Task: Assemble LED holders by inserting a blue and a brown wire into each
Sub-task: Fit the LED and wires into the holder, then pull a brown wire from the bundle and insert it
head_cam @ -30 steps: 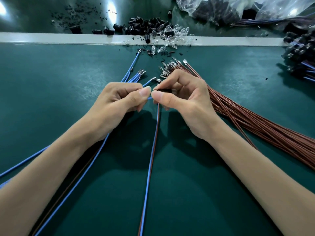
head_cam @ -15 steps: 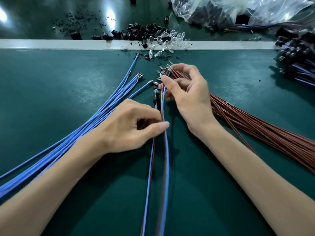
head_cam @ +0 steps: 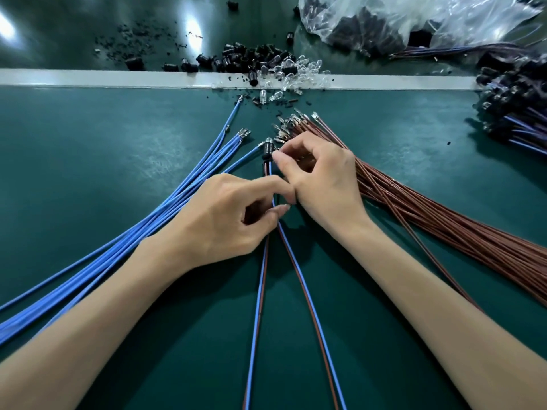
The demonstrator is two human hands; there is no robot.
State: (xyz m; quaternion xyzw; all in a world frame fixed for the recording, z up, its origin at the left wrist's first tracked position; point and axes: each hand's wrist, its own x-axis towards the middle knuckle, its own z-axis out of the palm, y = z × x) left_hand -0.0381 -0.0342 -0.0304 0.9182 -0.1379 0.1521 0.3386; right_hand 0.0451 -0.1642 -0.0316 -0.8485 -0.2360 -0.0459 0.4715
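A black LED holder [head_cam: 267,151] with a clear LED at its tip lies on the green mat, a blue and brown wire pair [head_cam: 257,315] trailing toward me. My right hand [head_cam: 322,182] is curled just right of the holder, its fingertips pinching at the wires below it. My left hand [head_cam: 228,217] pinches a second blue and brown pair [head_cam: 310,315] between thumb and forefinger, right beside my right hand. Loose blue wires [head_cam: 177,199] fan out on the left. A bundle of brown wires [head_cam: 444,229] lies on the right.
Black holders [head_cam: 242,54] and clear LEDs [head_cam: 299,72] are heaped along a white strip [head_cam: 88,78] at the back. A plastic bag [head_cam: 399,22] of parts sits at the back right. Finished wired holders [head_cam: 518,108] are piled at the right edge.
My right hand's fingers have curled back from the brown wire tips to the wires by the holder. My left hand has moved up against it. The second pair has swung out to the right.
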